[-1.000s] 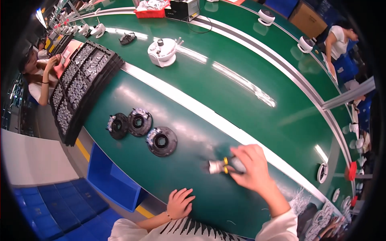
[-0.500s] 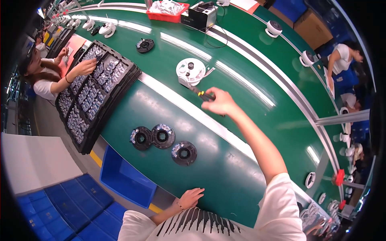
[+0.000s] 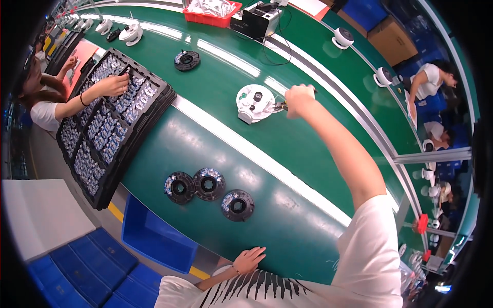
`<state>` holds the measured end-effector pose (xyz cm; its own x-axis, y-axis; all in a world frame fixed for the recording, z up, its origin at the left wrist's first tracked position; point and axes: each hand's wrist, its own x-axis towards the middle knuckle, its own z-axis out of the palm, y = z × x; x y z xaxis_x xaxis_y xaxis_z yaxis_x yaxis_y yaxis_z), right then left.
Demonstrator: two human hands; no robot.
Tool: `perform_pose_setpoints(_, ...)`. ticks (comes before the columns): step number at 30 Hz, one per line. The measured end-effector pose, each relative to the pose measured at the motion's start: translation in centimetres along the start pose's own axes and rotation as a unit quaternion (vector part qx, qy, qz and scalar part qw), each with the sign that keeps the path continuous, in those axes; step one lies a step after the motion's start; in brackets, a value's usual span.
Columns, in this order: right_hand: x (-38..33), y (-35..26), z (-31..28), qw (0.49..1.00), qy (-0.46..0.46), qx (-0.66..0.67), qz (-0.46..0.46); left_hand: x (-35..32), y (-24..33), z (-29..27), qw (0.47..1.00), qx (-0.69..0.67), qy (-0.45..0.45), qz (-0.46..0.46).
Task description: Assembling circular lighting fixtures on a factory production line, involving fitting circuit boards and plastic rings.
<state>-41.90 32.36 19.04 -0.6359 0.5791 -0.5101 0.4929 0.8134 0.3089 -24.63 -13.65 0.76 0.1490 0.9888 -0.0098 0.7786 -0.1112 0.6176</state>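
My right hand (image 3: 300,100) reaches far out over the green belt, fingers closed around a pair of pliers (image 3: 280,107); their handles are mostly hidden in my grip. The jaws are at the right edge of a round white plastic housing (image 3: 248,104) that has dark round parts on its face and a small tab at its lower edge. Whether the jaws grip something there I cannot tell. My left hand (image 3: 249,260) lies with fingers out on the near edge of the green table, holding nothing. Between my hands, several black ring-shaped parts with circuit boards (image 3: 238,205) lie on the table.
At left, a black compartmented tray (image 3: 111,115) holds many small boards; a co-worker's hand (image 3: 114,85) reaches into it. Another black ring part (image 3: 186,60) sits on the belt. Behind are a red bin (image 3: 208,18) and a black box with cables (image 3: 255,20). A blue bin (image 3: 159,238) stands below the table.
My right hand has moved up and to the right with the pliers, now at the housing's right side. The white housing has shifted right and slightly nearer. My left hand stays put.
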Motion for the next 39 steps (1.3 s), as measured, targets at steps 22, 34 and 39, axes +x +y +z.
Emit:
perform_pose_setpoints(22, -2.9, 0.8, 4.6, 0.969, 0.094, -0.181, -0.139, -0.2, 0.2, 0.1, 1.0, -0.002, 0.016, 0.012)
perform_pose_setpoints(34, -16.5, -2.9, 17.9, 0.486, 0.235, 0.833, 0.125, -0.1, -0.8, 1.2, 0.986, -0.14, 0.086, -0.002)
perform_pose_setpoints(39, -25.6, -13.9, 20.7, 0.295, 0.121, 0.944, 0.08, 5.0, 0.1, -4.6, 0.758, -0.58, 0.193, -0.228)
